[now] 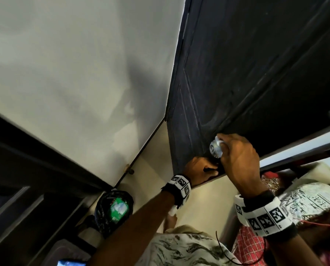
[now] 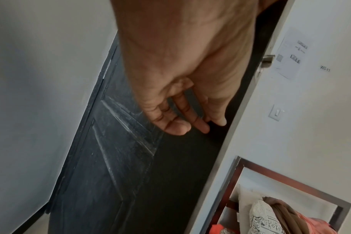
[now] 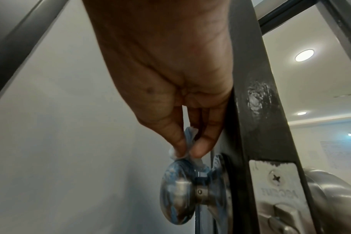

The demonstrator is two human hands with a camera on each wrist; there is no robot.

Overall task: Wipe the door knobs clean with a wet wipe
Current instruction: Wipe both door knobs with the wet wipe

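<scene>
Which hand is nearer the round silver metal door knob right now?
Right. The right hand pinches the white wet wipe against the round silver metal door knob; the left hand rests on the dark door just beside the knob, not touching it.

Right hand (image 1: 239, 160) pinches (thumb against finger); left hand (image 1: 198, 170) relaxed.
</scene>
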